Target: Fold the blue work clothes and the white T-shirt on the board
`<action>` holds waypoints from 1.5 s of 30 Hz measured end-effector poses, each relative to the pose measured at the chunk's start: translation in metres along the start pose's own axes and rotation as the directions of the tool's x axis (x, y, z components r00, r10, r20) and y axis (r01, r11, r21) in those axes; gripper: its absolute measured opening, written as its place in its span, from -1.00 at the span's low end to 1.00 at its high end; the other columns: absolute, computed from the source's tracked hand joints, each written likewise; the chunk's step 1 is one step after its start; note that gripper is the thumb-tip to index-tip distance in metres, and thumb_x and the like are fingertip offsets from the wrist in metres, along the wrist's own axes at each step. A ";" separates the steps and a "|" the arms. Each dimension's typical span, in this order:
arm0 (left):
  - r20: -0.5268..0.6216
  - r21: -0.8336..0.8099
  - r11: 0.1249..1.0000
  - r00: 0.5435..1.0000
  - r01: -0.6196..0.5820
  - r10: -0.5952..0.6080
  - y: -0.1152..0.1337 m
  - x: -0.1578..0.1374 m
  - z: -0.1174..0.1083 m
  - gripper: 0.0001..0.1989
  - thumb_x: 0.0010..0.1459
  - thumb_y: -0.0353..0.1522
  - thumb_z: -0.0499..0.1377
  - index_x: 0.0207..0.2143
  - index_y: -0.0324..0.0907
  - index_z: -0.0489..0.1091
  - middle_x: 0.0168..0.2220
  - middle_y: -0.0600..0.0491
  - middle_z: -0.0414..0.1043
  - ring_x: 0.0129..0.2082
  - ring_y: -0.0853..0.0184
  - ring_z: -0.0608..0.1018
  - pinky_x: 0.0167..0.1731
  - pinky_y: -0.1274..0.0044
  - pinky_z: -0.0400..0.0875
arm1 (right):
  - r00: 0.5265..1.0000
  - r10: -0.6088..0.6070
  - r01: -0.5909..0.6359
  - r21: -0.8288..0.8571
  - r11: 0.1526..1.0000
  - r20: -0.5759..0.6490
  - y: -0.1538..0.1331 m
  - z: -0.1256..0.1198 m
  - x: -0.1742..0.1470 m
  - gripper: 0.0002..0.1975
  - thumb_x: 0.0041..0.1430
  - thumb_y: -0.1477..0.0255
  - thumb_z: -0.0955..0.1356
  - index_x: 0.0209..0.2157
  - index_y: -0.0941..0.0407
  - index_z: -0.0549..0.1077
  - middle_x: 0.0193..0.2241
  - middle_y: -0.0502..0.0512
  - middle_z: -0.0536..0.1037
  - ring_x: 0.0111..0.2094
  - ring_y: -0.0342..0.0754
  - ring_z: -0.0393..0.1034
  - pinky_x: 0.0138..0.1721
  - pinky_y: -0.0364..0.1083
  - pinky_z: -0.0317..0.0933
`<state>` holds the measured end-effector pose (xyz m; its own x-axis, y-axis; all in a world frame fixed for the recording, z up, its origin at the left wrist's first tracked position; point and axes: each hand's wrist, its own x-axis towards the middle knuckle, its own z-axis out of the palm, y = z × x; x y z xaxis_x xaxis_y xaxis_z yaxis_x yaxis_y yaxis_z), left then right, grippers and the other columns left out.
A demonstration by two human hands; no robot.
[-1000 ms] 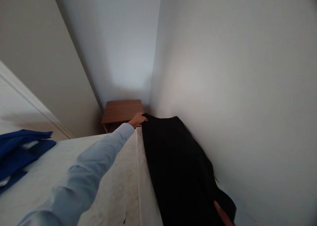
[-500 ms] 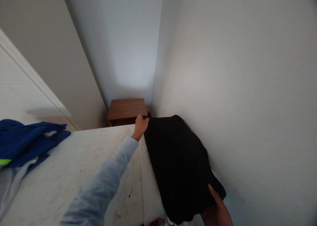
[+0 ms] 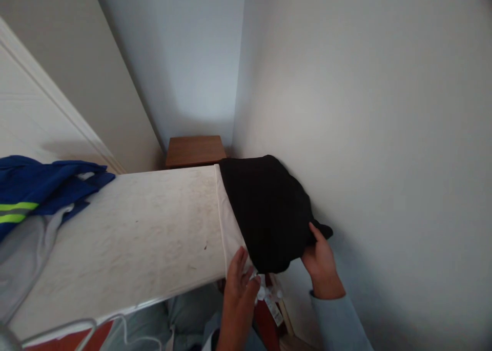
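Observation:
Black cloth (image 3: 269, 212) lies spread over the right end of a white-topped table (image 3: 165, 223), its right side close to the wall. My right hand (image 3: 323, 264) grips the cloth's near right edge, thumb on top and fingers underneath. A small fold of the cloth sticks out past the thumb. My left hand (image 3: 240, 289) is at the near edge of the table, beside the cloth's near left corner, its fingers apart and nothing visibly held. Under the black cloth, a pale strip of fabric (image 3: 228, 212) shows along its left side.
On the left lie a blue garment with yellow-green stripes (image 3: 57, 187) and a grey cloth (image 3: 26, 253). A brown wooden stand (image 3: 196, 150) fills the far corner. The wall (image 3: 346, 136) bounds the right. White cable (image 3: 142, 337) and metal tubing (image 3: 57, 333) show at lower left.
My left hand has come back from the cloth's far left corner to its near corner. My right hand keeps its hold on the near right edge. The view has shifted.

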<state>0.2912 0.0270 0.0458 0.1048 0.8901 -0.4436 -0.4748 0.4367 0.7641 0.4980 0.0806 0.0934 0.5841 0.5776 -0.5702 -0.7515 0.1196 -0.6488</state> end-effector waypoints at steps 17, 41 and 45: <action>0.305 -0.148 0.811 0.806 0.566 -0.507 0.034 0.034 0.069 -0.79 0.14 -0.22 0.23 -0.19 -0.10 0.43 -0.42 0.08 0.49 -0.59 0.41 0.44 -0.62 0.60 0.21 | 0.983 0.046 -0.055 0.047 0.997 0.176 -0.012 0.020 -0.004 -0.84 0.26 0.57 0.35 -0.19 0.09 0.53 -0.37 0.01 0.67 -0.29 -0.11 0.61 -0.21 -0.13 0.51; 0.010 0.260 0.963 0.997 0.069 -0.074 0.008 0.000 -0.014 -0.40 -0.16 0.13 0.41 -0.46 -0.27 0.51 -0.52 0.01 0.52 -0.52 0.30 0.54 -0.47 0.51 0.47 | 0.947 -0.319 0.318 -0.189 0.929 0.026 0.010 -0.051 0.007 -0.40 -0.12 0.28 0.60 0.00 0.09 0.55 0.01 0.11 0.62 0.01 0.06 0.53 -0.05 -0.02 0.49; -0.058 0.279 0.949 0.989 0.145 -0.134 -0.021 0.009 -0.025 -0.29 -0.36 0.24 0.40 -0.54 -0.24 0.48 -0.58 0.02 0.48 -0.53 0.26 0.53 -0.51 0.50 0.43 | 0.980 -0.183 0.159 -0.233 0.959 -0.084 0.032 -0.080 0.010 -0.35 -0.19 0.25 0.60 0.01 0.07 0.52 -0.01 0.12 0.62 -0.12 0.10 0.57 -0.30 -0.01 0.53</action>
<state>0.2800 0.0222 0.0141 0.1164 0.8143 -0.5686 -0.1919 0.5802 0.7916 0.5044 0.0253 0.0263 0.7355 0.4760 -0.4822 -0.5563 0.0181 -0.8308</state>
